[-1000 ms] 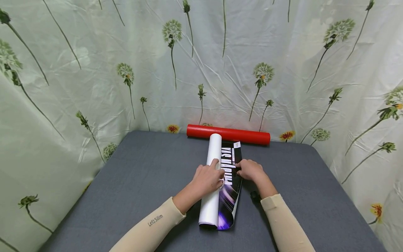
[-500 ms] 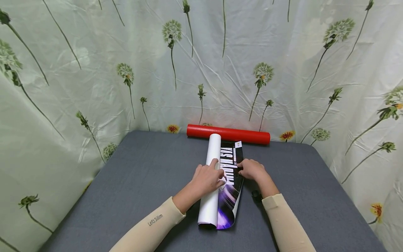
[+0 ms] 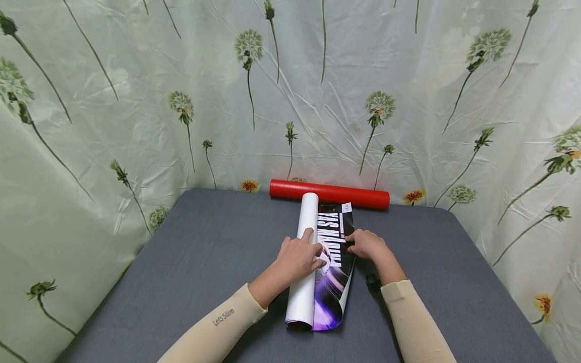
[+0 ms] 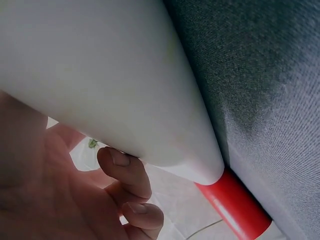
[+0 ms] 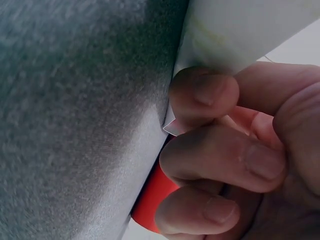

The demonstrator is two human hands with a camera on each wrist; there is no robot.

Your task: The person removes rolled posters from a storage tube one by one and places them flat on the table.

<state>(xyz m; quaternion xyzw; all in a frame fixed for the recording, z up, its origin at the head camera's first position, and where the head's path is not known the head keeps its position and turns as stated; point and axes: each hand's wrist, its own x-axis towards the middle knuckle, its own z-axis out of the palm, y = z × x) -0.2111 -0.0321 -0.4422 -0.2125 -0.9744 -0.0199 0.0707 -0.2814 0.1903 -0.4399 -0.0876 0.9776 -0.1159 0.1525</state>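
A partly rolled poster [image 3: 329, 292] lies on the table, its printed black and purple side showing to the right of the white roll [image 3: 308, 217]. My left hand [image 3: 297, 258] rests over the roll, fingers spread and slightly bent, some reaching toward the print. In the left wrist view, the fingers of this hand [image 4: 85, 185] lie along the white surface. My right hand [image 3: 367, 245] pinches the poster's free right edge, which curls up near its lower corner. The right wrist view shows this hand's bent fingers [image 5: 200, 95] at the sheet's white back [image 5: 235, 30].
A red tube [image 3: 329, 194] lies crosswise at the back of the grey table [image 3: 218, 242], just beyond the roll's far end. Behind the table hangs a pale curtain [image 3: 317, 101] with a dandelion print. Something small and black [image 3: 373, 282] is below the right wrist.
My right hand has moved slightly to the right with the poster's edge, and more of the print shows. My left hand has stayed on the roll in nearly the same place.
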